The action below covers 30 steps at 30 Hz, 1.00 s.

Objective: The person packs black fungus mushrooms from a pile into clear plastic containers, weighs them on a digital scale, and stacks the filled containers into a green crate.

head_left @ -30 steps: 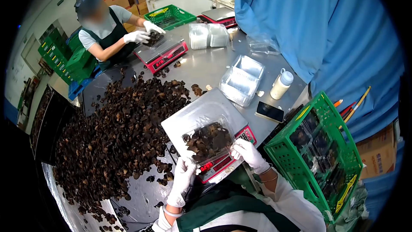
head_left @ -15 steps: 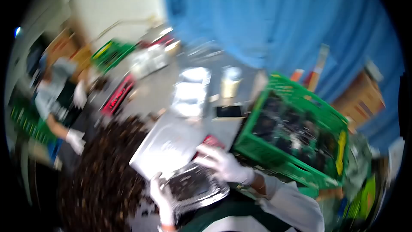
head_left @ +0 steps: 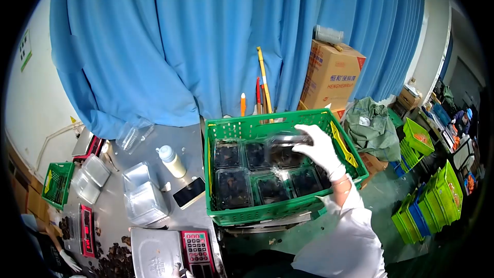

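My white-gloved right hand (head_left: 320, 150) is closed on the right end of a clear plastic box (head_left: 284, 155) with dark contents. It holds this box over the green crate (head_left: 272, 217), above other filled boxes (head_left: 232, 188) standing in rows. Motion blurs the held box slightly. Only the gloved fingertips of my left hand (head_left: 182, 272) show at the bottom edge, by the front of the scale (head_left: 157, 252) with its red keypad panel (head_left: 196, 247). The rest of that hand is out of view.
Left of the crate are a phone (head_left: 189, 192), a bottle (head_left: 171, 161) and stacked empty trays (head_left: 145, 203). Dark pieces (head_left: 116, 262) lie near a co-worker's gloved hand (head_left: 70, 261). A carton (head_left: 332, 74) stands behind; lime baskets (head_left: 435, 201) are at right.
My view has swung right toward the crate. My right hand has carried the filled box from in front of the scale to over the crate; my left hand has come off the box.
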Each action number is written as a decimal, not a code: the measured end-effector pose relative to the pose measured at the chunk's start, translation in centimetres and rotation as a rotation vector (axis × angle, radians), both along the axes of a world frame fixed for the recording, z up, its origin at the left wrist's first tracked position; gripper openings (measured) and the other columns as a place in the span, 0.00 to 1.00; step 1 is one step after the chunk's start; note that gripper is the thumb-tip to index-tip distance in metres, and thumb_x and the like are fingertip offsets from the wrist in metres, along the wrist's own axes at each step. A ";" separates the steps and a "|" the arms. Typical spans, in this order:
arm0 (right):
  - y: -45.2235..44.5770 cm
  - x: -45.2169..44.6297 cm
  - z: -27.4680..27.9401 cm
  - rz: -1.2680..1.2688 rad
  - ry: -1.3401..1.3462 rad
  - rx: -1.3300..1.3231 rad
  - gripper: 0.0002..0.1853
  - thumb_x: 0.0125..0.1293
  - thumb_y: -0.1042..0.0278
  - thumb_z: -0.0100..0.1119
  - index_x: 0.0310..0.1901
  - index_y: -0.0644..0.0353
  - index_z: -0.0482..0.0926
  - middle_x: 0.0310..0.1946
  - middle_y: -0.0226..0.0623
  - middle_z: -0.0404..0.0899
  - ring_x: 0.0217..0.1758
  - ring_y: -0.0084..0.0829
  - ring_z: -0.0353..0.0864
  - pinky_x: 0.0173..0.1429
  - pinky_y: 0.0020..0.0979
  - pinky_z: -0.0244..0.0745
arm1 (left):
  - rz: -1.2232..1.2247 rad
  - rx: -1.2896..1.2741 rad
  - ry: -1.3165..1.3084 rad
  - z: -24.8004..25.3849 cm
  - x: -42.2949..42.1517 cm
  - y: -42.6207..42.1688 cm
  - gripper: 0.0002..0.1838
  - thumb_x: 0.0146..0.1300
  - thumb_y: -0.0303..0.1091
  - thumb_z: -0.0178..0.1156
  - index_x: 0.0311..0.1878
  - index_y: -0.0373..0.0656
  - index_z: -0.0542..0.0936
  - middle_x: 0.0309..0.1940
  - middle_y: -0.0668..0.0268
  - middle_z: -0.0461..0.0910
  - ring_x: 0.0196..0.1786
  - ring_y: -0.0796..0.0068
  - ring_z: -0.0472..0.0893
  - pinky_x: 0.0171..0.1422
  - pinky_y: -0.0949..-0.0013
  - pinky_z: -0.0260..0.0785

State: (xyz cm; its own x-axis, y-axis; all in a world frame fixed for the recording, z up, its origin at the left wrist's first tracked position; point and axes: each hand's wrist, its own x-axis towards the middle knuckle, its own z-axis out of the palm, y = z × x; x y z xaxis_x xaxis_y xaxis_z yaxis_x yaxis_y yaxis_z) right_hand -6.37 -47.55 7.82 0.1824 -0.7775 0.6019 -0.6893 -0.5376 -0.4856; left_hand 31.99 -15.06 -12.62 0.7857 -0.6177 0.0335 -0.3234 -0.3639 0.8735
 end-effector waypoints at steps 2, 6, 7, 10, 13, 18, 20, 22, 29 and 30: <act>-3.5 -3.7 -3.3 0.059 -0.091 0.266 0.26 0.54 0.61 0.72 0.54 0.56 0.77 0.40 0.35 0.79 0.40 0.27 0.81 0.46 0.28 0.77 | -0.007 0.031 -0.007 -0.9 0.3 0.2 0.17 0.69 0.40 0.53 0.52 0.37 0.77 0.43 0.54 0.80 0.42 0.63 0.78 0.48 0.68 0.73; -6.1 -2.9 -7.7 0.277 -0.114 1.092 0.23 0.60 0.49 0.65 0.52 0.55 0.79 0.39 0.34 0.81 0.39 0.28 0.82 0.41 0.31 0.78 | -0.016 0.047 -0.048 -2.9 0.2 1.0 0.20 0.73 0.45 0.51 0.54 0.38 0.77 0.42 0.55 0.80 0.40 0.65 0.78 0.47 0.69 0.73; -7.8 -2.9 -10.5 0.358 0.294 0.805 0.25 0.58 0.46 0.64 0.52 0.55 0.79 0.40 0.39 0.82 0.40 0.34 0.82 0.43 0.35 0.78 | 0.011 0.052 -0.048 0.2 -1.4 -0.2 0.20 0.73 0.45 0.51 0.54 0.38 0.77 0.42 0.55 0.80 0.40 0.65 0.78 0.47 0.69 0.73; -9.9 2.6 -9.5 0.385 0.900 0.278 0.28 0.55 0.40 0.63 0.48 0.55 0.80 0.39 0.45 0.82 0.45 0.47 0.81 0.48 0.44 0.76 | -0.083 -0.108 -0.258 5.5 -3.6 -1.9 0.14 0.63 0.26 0.55 0.52 0.35 0.77 0.46 0.53 0.79 0.48 0.59 0.79 0.55 0.63 0.71; -9.9 12.3 -5.4 0.537 0.627 -0.022 0.20 0.62 0.47 0.58 0.45 0.56 0.81 0.35 0.43 0.80 0.40 0.46 0.81 0.44 0.43 0.76 | -0.094 -0.118 -0.348 4.8 -3.0 -0.5 0.15 0.58 0.20 0.58 0.49 0.35 0.77 0.47 0.52 0.79 0.51 0.55 0.79 0.59 0.60 0.69; -6.9 31.0 -5.4 1.065 0.491 0.089 0.15 0.64 0.54 0.56 0.40 0.58 0.80 0.39 0.42 0.81 0.43 0.48 0.80 0.47 0.43 0.74 | 0.019 -0.083 -0.330 5.8 -5.2 1.3 0.14 0.57 0.25 0.62 0.48 0.38 0.79 0.46 0.55 0.81 0.50 0.55 0.80 0.56 0.61 0.72; -6.2 38.3 -9.1 1.291 0.496 0.092 0.16 0.63 0.54 0.57 0.41 0.59 0.80 0.41 0.44 0.81 0.46 0.48 0.80 0.50 0.43 0.74 | 0.102 -0.048 -0.325 4.8 -5.9 2.9 0.13 0.59 0.29 0.63 0.48 0.40 0.80 0.46 0.57 0.82 0.50 0.56 0.80 0.55 0.61 0.73; -4.4 43.6 -11.2 1.237 0.628 0.076 0.20 0.62 0.53 0.58 0.47 0.61 0.80 0.43 0.46 0.80 0.47 0.46 0.80 0.52 0.41 0.74 | 0.199 0.006 -0.280 5.0 -7.1 4.4 0.13 0.61 0.32 0.62 0.49 0.41 0.80 0.46 0.58 0.82 0.49 0.58 0.80 0.54 0.62 0.73; -2.7 51.5 -19.2 1.156 0.947 -0.051 0.18 0.60 0.52 0.57 0.38 0.61 0.82 0.36 0.55 0.81 0.44 0.55 0.79 0.49 0.48 0.73 | 0.563 0.125 -0.194 2.9 -11.9 10.6 0.14 0.63 0.34 0.60 0.51 0.44 0.79 0.48 0.60 0.80 0.51 0.58 0.79 0.55 0.62 0.73; -2.4 51.6 -19.8 1.097 0.900 -0.119 0.15 0.56 0.54 0.60 0.31 0.60 0.81 0.30 0.54 0.81 0.39 0.55 0.80 0.46 0.49 0.74 | 0.611 0.146 -0.194 2.4 -12.6 11.5 0.14 0.63 0.34 0.60 0.51 0.44 0.79 0.48 0.60 0.81 0.51 0.58 0.79 0.55 0.62 0.73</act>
State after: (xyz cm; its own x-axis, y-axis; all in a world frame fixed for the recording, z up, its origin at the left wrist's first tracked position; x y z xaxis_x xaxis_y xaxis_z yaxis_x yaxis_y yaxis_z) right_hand 45.25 -49.96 -11.98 0.9986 0.0518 0.0100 0.0520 -0.9983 -0.0273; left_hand 19.44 -3.61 -10.17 0.9847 -0.0715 0.1592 -0.1675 -0.6425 0.7477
